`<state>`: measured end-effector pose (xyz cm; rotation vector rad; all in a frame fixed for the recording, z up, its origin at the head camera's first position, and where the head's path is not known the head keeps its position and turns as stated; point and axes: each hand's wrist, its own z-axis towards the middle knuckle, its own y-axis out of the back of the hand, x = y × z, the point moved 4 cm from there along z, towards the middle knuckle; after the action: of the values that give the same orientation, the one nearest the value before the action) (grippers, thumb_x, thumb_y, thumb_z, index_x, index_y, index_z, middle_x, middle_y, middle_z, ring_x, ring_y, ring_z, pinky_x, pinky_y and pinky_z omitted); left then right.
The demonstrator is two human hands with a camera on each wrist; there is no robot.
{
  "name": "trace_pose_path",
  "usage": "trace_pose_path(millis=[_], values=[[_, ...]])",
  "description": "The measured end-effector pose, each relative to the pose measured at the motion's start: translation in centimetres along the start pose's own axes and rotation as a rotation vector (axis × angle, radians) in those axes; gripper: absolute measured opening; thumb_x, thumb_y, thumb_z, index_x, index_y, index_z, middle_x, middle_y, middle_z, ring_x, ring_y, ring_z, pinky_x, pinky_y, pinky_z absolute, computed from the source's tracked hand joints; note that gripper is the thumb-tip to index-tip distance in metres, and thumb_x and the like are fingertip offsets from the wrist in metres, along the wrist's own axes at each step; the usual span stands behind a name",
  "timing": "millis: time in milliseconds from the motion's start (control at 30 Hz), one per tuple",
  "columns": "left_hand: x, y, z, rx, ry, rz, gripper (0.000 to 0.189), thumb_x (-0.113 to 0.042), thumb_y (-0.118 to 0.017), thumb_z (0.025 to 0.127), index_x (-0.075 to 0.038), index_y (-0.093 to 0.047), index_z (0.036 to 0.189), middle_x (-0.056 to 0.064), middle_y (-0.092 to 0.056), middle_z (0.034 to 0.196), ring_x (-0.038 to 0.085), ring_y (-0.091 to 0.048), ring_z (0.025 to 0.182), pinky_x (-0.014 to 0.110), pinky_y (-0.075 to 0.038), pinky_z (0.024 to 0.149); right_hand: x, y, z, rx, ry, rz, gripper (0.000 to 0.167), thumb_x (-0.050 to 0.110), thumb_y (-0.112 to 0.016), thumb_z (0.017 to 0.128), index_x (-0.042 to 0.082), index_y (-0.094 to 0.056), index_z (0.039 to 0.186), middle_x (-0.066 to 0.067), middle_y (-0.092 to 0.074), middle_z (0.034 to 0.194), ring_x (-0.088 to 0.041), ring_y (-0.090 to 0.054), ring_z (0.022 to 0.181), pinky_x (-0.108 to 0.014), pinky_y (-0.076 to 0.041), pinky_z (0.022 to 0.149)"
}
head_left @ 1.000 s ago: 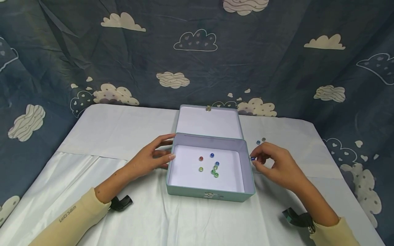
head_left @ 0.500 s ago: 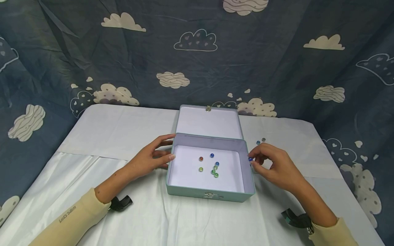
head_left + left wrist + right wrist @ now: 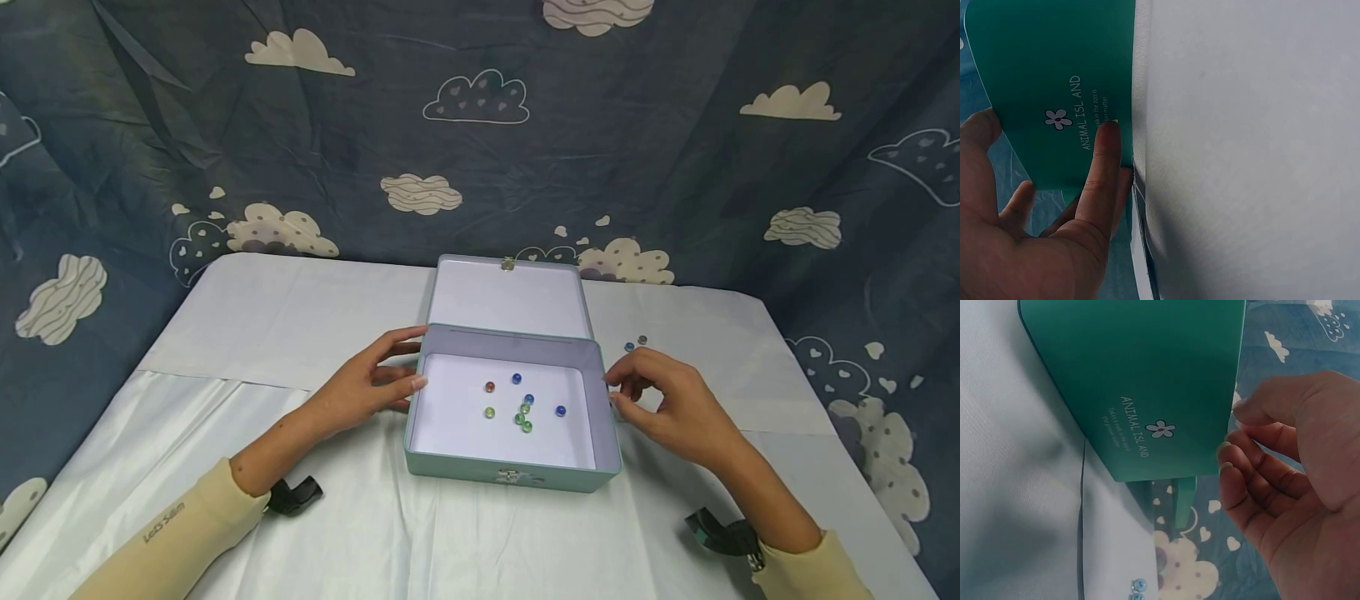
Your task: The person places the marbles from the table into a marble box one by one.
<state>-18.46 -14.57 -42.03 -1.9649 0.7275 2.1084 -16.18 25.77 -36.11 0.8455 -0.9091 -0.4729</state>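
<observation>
A green tin box (image 3: 480,468) stands on the white cloth with its lid (image 3: 510,296) laid back. Inside lie several marbles: a blue marble (image 3: 561,411) near the right wall, a red marble (image 3: 490,387), a yellow-green marble (image 3: 490,412), and more blue and green ones mid-floor. My left hand (image 3: 375,379) rests against the box's left side, fingers extended along the outer wall in the left wrist view and thumb at the rim. At the right rim, my right hand (image 3: 667,400) has thumb and forefinger parted, with nothing between them in the right wrist view.
Behind my right hand, a blue marble (image 3: 629,347) and a greyish marble (image 3: 642,340) lie on the cloth-covered table (image 3: 337,300). A dark cloud-print curtain (image 3: 480,167) hangs at the table's back and sides.
My right hand moved slightly left to the rim and let go of a blue marble, which now lies on the box floor. The left hand stays in place.
</observation>
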Motion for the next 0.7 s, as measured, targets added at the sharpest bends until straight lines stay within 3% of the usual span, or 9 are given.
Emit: trace_pose_path(millis=[333,700], values=[[0.0,0.0,0.0,-0.003,0.008,0.001,0.074,-0.026,-0.076,0.102,-0.036,-0.037,0.164,0.013,-0.043,0.162,0.038,-0.061,0.134,0.042,-0.066,0.084,-0.3,0.0,0.0,-0.005,-0.003,-0.007,0.038,-0.008,-0.083,0.084,0.019,-0.074,0.109,0.006,-0.069,0.102,-0.007,-0.06,0.083,-0.016,-0.056,0.075],[-0.1,0.1,0.0,-0.004,0.013,-0.001,0.073,-0.026,-0.076,0.102,-0.038,-0.037,0.163,0.013,-0.042,0.162,0.038,-0.061,0.135,0.042,-0.066,0.084,-1.3,0.4,0.2,-0.048,0.001,-0.036,0.036,-0.009,-0.083,0.084,0.014,-0.073,0.11,0.005,-0.069,0.101,-0.007,-0.06,0.081,-0.014,-0.055,0.075]])
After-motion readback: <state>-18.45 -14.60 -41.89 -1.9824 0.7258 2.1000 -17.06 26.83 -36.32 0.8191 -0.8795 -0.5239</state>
